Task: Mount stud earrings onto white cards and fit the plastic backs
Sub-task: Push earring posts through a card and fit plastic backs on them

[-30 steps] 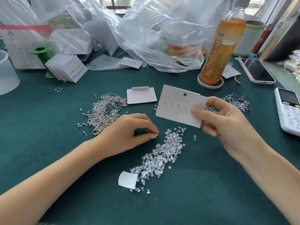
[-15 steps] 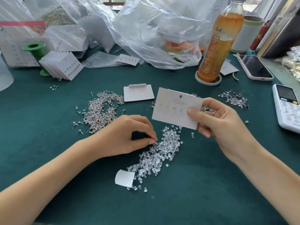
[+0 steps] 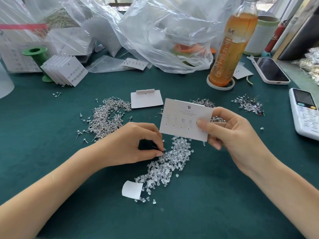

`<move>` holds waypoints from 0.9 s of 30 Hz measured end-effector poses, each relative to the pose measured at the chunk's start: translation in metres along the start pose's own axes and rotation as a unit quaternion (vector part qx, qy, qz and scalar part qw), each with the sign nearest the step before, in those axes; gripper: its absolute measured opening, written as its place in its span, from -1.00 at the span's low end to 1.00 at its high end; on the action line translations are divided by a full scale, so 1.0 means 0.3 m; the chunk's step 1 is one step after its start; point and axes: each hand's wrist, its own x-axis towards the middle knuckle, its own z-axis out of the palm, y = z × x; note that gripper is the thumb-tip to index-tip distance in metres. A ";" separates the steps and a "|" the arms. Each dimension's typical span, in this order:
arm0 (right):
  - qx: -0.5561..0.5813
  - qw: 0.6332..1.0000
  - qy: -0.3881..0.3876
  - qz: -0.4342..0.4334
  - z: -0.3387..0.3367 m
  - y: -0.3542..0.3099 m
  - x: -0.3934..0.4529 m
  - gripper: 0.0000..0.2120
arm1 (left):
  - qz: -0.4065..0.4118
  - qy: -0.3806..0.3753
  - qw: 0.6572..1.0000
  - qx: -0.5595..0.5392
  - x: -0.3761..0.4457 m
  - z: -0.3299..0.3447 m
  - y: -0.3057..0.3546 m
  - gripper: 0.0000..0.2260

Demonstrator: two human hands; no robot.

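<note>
We held the white card (image 3: 185, 119) in our right hand (image 3: 231, 135), thumb on its face and fingers curled behind, just beyond the pile of plastic backs (image 3: 170, 163) on the green surface (image 3: 207, 204). Four studs sat in the card's upper row. Our left hand (image 3: 136, 144) pinched at the pile's left edge, thumb and forefinger closed; whether they gripped a back, we could not tell. The loose stud earrings (image 3: 107, 118) lay left of the pile.

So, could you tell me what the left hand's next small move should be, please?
Probably lift one back to the white rectangular card: the left hand pinches at the heap of clear plastic backs, and the right hand holds the studded card.
</note>
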 end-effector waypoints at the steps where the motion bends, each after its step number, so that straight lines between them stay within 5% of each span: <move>1: -0.001 1.000 0.001 -0.001 -0.001 0.000 0.000 -0.84 | -0.002 -0.001 1.000 0.003 0.000 0.001 0.001 -0.94; 11: -0.020 0.999 0.007 -0.033 0.008 0.000 -0.008 -0.89 | -0.022 0.001 1.000 -0.016 0.006 0.007 0.020 -0.95; 17: -0.126 0.976 0.021 -0.176 0.033 0.021 -0.046 -0.89 | -0.122 0.106 0.972 -0.170 0.022 -0.016 -0.002 -0.87; 19: -0.236 0.924 0.037 -0.300 0.040 0.037 -0.052 -0.89 | -0.172 0.151 0.932 -0.281 0.028 -0.027 0.005 -0.94; 22: -0.394 0.790 0.011 -0.469 0.042 0.070 -0.051 -0.91 | -0.192 0.150 0.885 -0.396 0.035 -0.029 0.029 -0.92; 27: -0.500 0.662 -0.005 -0.558 0.046 0.090 -0.046 -0.89 | -0.183 0.078 0.887 -0.417 0.023 -0.007 0.098 -0.96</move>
